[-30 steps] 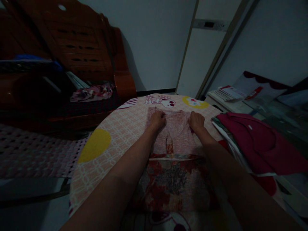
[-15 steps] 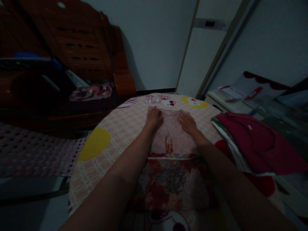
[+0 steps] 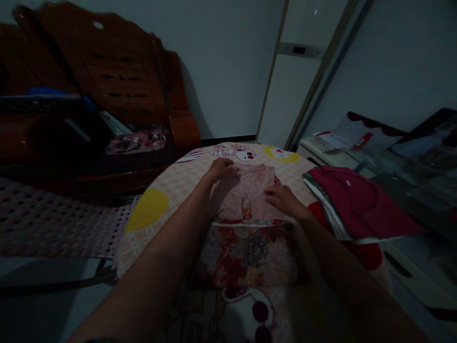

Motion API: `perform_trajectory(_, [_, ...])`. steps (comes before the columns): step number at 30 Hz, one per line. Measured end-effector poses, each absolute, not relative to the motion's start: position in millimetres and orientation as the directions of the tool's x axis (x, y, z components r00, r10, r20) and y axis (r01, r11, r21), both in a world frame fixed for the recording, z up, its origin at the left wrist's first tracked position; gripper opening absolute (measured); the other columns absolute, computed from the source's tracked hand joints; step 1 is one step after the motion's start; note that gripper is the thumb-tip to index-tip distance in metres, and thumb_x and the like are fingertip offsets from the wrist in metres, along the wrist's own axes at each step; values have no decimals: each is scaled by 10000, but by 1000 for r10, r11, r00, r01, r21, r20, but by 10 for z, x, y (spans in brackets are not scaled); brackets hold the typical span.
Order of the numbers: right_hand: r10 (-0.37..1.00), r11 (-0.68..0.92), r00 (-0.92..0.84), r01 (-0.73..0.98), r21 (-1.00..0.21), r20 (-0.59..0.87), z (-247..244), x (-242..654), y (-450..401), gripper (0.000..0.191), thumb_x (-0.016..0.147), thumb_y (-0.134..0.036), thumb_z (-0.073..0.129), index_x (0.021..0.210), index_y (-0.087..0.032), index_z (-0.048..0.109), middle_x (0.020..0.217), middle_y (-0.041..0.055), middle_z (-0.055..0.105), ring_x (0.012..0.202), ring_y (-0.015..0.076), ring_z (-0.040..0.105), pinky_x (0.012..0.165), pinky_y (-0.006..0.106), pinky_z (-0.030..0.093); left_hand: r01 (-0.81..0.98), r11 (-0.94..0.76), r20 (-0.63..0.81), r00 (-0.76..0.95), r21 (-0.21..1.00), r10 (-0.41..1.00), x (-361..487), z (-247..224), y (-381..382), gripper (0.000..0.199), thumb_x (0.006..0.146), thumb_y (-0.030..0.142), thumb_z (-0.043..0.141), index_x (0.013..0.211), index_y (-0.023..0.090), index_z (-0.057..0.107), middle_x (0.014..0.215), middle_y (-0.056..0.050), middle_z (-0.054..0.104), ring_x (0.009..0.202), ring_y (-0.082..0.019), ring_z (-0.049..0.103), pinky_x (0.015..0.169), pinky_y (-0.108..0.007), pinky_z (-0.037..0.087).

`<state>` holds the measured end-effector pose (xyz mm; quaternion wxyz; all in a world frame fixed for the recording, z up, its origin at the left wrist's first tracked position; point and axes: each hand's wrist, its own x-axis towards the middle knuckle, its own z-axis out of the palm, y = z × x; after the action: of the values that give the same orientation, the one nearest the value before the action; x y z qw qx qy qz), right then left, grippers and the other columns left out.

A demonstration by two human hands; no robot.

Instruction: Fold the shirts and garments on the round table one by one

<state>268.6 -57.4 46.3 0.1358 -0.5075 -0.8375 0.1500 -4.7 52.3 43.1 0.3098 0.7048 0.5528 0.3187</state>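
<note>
A partly folded garment (image 3: pixel 250 250) lies in front of me, with a red, grey and brown floral print on its near part. Its far part shows pale pink cloth with a short slit in the middle. My left hand (image 3: pixel 222 169) is closed at the far left corner of the pink cloth, fingertips on its edge. Along the right edge, nearer to me, my right hand (image 3: pixel 283 197) has its fingers pinched together on the cloth. Dim light blurs the fingertips.
The garment rests on a round table with a patterned cloth (image 3: pixel 171 186). Folded clothes, dark pink on top (image 3: pixel 357 200), lie at its right edge. A woven chair (image 3: pixel 64 219) and a wooden bench (image 3: pixel 117 85) stand left. Papers (image 3: pixel 332 142) lie on a cabinet at right.
My right hand has drawn back towards me along the garment's right side. My left hand has shifted slightly left at the far corner. The whole view has turned a little.
</note>
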Motion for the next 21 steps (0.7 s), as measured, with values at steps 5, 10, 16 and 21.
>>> perform_trajectory(5, [856,472,-516,800,-371,-23,502,2653,-1144,108,840,-237,651,860,-157,722,805,44,696,761,175,589,694,262,358,550,-425,78,544,718,835,-105,706,-54,203,751,248,653,900,148,748,821,-24,736,759,-157,639,742,-255,475])
perform_trajectory(10, [880,444,-469,866,-228,-68,412,2649,-1317,210,788,-243,758,975,-160,710,927,76,707,857,195,612,733,265,367,617,-538,-145,723,575,675,-120,711,-758,212,717,212,691,915,168,752,823,2,736,755,-157,639,694,-232,437])
perform_trajectory(16, [902,369,-381,925,-96,-201,527,2526,-1254,344,754,-271,806,1070,-174,712,1060,101,729,976,228,645,739,258,394,813,-547,-195,580,200,791,-77,530,-1060,344,697,298,761,1023,197,717,1001,-73,747,886,-246,676,711,-288,453])
perform_trajectory(21, [871,366,-366,928,-65,-328,757,2395,-1204,251,711,-271,835,924,-166,752,983,84,753,872,211,673,629,246,382,819,-559,-193,573,127,796,-52,455,-945,378,655,345,804,994,210,707,1047,-105,739,932,-286,676,722,-310,458])
